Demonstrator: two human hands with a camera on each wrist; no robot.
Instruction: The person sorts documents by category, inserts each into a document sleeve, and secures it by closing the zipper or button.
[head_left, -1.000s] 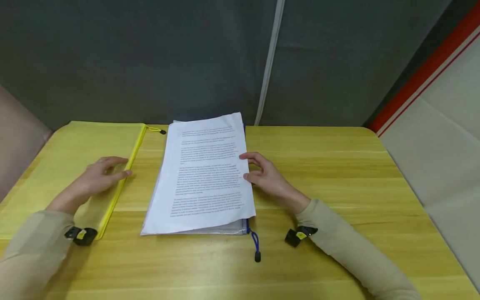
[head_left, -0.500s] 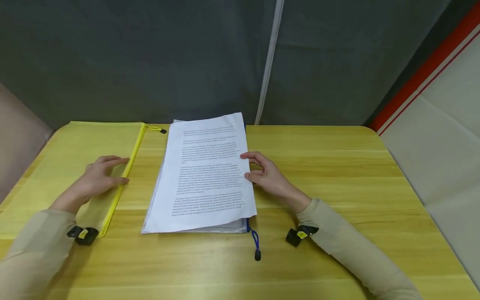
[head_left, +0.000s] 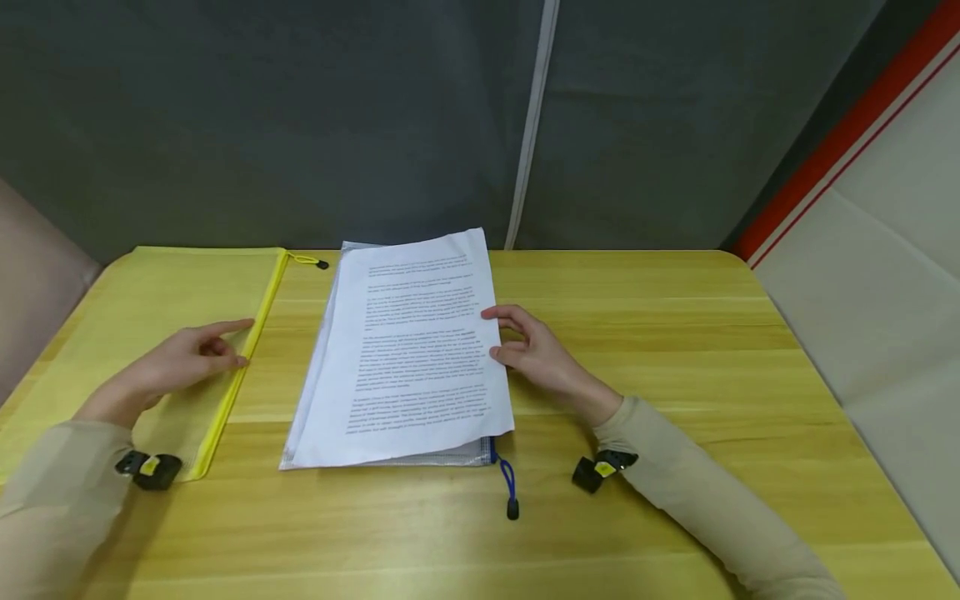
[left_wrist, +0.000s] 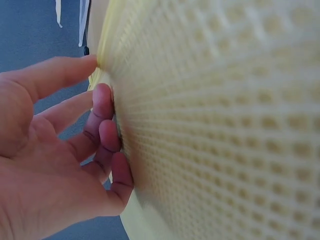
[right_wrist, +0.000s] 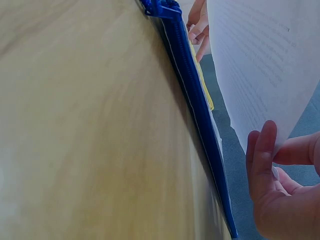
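Left hand (head_left: 176, 362) shifted slightly – fingers relaxed on yellow pouch (head_left: 142, 333); right hand (head_left: 536, 354) pinches paper stack (head_left: 408, 350) edge – light, floppy, slippery

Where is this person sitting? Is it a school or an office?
Probably a desk in a small curtained work booth; I cannot tell which. A wooden table holds printed papers and a yellow zip folder, with a grey curtain behind.

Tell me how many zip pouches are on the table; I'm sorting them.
2. A yellow pouch lies at the left under the left hand. A blue-zipped pouch lies in the middle, mostly hidden beneath the paper stack. More could lie hidden there.
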